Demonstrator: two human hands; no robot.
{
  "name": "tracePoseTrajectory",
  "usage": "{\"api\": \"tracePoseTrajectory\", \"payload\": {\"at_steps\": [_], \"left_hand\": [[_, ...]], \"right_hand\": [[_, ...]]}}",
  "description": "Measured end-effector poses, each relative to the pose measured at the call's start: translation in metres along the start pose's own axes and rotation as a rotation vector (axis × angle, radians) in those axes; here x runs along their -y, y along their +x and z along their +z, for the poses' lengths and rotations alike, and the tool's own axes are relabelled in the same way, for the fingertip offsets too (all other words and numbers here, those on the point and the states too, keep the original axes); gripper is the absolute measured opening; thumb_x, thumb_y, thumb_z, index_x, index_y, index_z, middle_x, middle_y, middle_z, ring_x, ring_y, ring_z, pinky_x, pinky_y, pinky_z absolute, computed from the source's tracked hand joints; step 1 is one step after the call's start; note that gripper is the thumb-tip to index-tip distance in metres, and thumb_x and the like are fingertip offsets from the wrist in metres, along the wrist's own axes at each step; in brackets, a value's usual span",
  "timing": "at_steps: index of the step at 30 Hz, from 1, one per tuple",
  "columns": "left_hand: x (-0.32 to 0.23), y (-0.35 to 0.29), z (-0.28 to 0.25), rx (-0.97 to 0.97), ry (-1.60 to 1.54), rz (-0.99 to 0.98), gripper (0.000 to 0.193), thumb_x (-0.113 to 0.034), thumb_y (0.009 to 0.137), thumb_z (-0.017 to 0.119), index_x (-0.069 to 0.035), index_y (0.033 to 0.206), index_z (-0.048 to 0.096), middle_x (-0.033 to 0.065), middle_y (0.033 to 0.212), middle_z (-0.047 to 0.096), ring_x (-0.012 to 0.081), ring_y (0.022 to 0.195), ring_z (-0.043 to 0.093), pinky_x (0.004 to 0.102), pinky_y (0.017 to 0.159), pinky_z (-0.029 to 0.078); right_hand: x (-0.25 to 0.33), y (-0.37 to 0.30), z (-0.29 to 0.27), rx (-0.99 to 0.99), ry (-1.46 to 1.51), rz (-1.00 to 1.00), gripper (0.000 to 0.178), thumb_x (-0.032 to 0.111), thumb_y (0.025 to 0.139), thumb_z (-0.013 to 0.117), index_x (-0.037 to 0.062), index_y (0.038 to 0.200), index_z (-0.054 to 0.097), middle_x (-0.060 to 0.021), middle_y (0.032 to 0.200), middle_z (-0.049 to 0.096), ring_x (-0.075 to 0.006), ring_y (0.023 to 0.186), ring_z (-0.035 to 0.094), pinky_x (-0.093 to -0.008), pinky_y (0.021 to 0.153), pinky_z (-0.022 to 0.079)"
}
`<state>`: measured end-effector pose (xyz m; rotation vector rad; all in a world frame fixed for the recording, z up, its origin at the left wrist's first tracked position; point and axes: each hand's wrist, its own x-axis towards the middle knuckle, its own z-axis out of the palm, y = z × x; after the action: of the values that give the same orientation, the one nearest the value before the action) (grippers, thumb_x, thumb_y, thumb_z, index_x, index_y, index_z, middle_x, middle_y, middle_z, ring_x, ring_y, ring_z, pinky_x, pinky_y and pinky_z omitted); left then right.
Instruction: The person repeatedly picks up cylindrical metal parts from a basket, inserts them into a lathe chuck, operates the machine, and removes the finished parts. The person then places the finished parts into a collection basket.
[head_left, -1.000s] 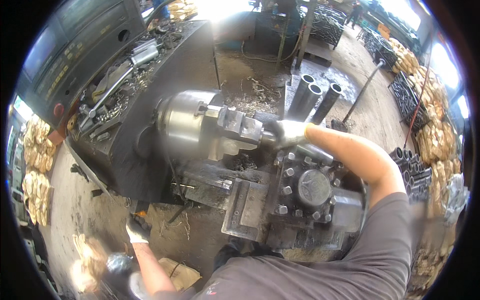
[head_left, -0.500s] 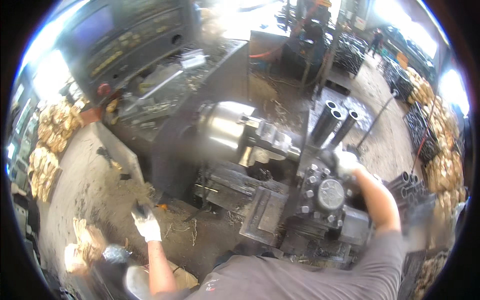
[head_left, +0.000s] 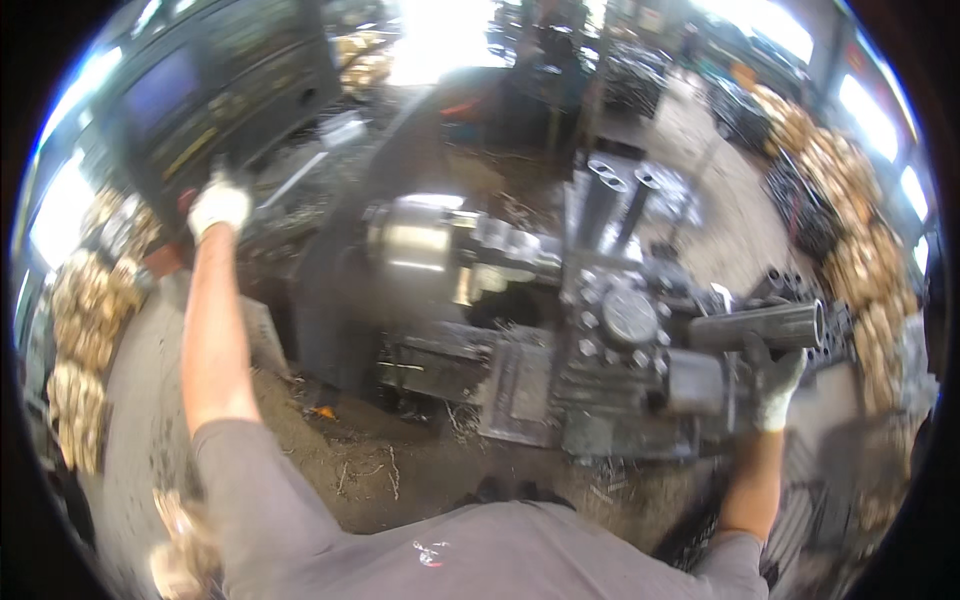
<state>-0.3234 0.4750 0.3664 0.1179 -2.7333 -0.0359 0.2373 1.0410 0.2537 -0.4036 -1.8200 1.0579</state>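
Note:
My left hand, in a white glove with dark fingertips, is raised at the lower edge of the dark machine control panel. Its fingers look stretched upward, though motion blurs them. My right hand, gloved in white and dark grey, is closed round the underside of a grey steel tube. The tube lies level just right of the bolted tool post, its open end facing right. Left of the tool post, the shiny lathe chuck is blurred, with its jaws pointing right.
Several tubes stand upright behind the tool post. More tubes are bundled beyond my right hand. Stacked tan bundles line the right side, with others at the left. Metal shavings litter the floor before the lathe.
My left hand has risen from low on the left to the control panel. My right hand has come back from behind the tool post and now holds a level tube. The view has shifted.

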Motion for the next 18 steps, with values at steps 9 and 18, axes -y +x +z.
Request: {"api": "tracePoseTrajectory", "payload": {"at_steps": [9,18], "left_hand": [[-0.056,-0.387,0.049,-0.270,-0.787,0.576,0.024,-0.012,0.097,0.070,-0.003,0.119,0.070,0.0166,0.104,0.076,0.0363,0.093,0.074,0.0453,0.088,0.060],[0.205,-0.876,0.283,1.216,-0.246,-0.281,0.051,-0.039,0.102,0.049,-0.009,0.136,0.069,0.0223,0.145,0.063,0.0371,0.137,0.059,0.0478,0.114,0.048]], "right_hand": [[0.042,-0.088,0.013,0.664,0.349,0.004,0.024,0.003,0.072,0.082,0.0105,0.095,0.084,-0.0078,0.111,0.082,-0.0223,0.106,0.075,-0.0344,0.096,0.060],[-0.017,-0.170,0.072,1.224,0.147,-0.020,0.047,0.025,0.075,0.095,0.0115,0.114,0.074,-0.0122,0.103,0.078,-0.0293,0.091,0.076,-0.0382,0.083,0.061]]}}
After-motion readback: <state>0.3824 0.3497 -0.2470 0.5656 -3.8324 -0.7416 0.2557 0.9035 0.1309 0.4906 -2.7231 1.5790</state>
